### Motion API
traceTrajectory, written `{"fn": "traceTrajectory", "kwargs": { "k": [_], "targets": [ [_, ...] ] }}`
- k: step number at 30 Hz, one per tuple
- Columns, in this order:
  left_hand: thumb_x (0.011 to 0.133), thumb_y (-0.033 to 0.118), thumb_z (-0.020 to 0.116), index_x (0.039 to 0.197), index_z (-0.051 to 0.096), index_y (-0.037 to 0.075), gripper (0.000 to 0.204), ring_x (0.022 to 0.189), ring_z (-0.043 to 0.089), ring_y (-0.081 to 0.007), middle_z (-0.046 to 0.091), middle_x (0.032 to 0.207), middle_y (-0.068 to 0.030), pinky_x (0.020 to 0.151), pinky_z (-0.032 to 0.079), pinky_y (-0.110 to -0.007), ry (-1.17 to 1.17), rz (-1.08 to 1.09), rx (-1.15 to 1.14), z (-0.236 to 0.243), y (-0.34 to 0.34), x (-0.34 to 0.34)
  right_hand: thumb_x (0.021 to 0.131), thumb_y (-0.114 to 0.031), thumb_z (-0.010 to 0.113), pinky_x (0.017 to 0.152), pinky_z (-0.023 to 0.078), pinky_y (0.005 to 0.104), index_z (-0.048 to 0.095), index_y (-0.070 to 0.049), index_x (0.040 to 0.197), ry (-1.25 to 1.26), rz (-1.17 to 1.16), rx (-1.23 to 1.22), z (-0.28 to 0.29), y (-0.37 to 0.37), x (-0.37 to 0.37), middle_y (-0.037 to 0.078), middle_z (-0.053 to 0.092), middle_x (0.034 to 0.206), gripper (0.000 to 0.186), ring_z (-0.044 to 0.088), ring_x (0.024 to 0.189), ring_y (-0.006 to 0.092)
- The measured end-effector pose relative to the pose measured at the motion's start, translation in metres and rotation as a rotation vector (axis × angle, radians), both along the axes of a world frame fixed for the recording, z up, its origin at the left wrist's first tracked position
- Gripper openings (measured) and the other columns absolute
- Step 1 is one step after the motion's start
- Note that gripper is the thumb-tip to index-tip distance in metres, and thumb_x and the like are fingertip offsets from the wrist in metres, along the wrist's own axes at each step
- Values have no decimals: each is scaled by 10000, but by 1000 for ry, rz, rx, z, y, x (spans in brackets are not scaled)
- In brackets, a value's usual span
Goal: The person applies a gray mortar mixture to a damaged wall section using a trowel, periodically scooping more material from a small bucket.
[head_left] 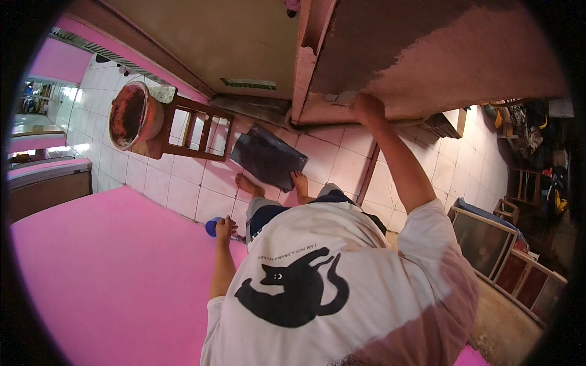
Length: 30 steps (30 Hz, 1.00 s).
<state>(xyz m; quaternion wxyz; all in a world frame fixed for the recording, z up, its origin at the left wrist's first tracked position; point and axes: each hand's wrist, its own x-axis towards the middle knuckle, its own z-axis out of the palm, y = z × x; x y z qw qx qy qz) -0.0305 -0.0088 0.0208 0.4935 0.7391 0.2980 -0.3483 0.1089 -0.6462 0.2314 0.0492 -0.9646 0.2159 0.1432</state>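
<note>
My right hand (368,110) is raised at the end of a stretched arm, closed, against the lower part of a wall (427,67). What it grips is too small to make out; a pale greyish patch (342,97) shows on the wall beside the fingers. Dark, damp-looking grey covers the wall's upper left, with bare pinkish-brown surface to its right. Low by my left side, my left hand (226,227) is closed around the edge of a small blue round cup (212,226), partly hidden by the hand.
A wooden stool (198,131) carries a stained orange bucket (129,116) at the left. Beneath my bare feet lies a dark mat (268,157) on white tiles (183,195). A pink wall (116,274) fills the lower left; wooden-framed panels (485,241) stand at right, beyond them clutter (531,128).
</note>
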Motion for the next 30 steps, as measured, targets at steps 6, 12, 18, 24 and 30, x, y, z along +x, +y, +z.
{"fn": "traceTrajectory", "kwargs": {
  "k": [6,12,18,24,30],
  "targets": [
    [1046,371,544,975,609,52,333,679,710,-217,706,841,-96,573,544,-369,74,60,52,0,28,-35,910,-314,672,852,570,471,744,-15,963,4,-24,-13,-51,1,17,221,738,1004,312,717,979,377],
    [1051,356,534,992,614,53,319,673,708,-220,708,846,-91,575,551,-367,121,65,102,6,26,-51,900,-278,658,817,568,492,729,-20,928,-149,38,-61,-37,-4,14,218,733,934,269,714,927,394],
    [1052,345,530,986,613,38,325,654,683,-201,671,813,-83,518,545,-335,52,97,29,-4,14,-47,930,-271,638,807,570,499,709,-29,1007,-276,33,-32,28,18,-25,215,733,914,264,718,892,387],
    [1049,326,541,975,594,26,314,642,663,-191,630,794,-85,509,556,-337,5,114,-40,-3,5,-34,952,-273,609,809,561,513,687,-30,987,-203,-11,12,-8,36,-41,209,728,901,258,710,897,408],
    [1053,327,537,962,580,33,310,644,672,-199,653,790,-91,521,555,-339,21,111,12,15,11,-30,946,-278,610,800,572,491,689,-17,984,-222,-4,-25,-70,42,-15,224,731,904,275,722,870,395]
  ]
}}
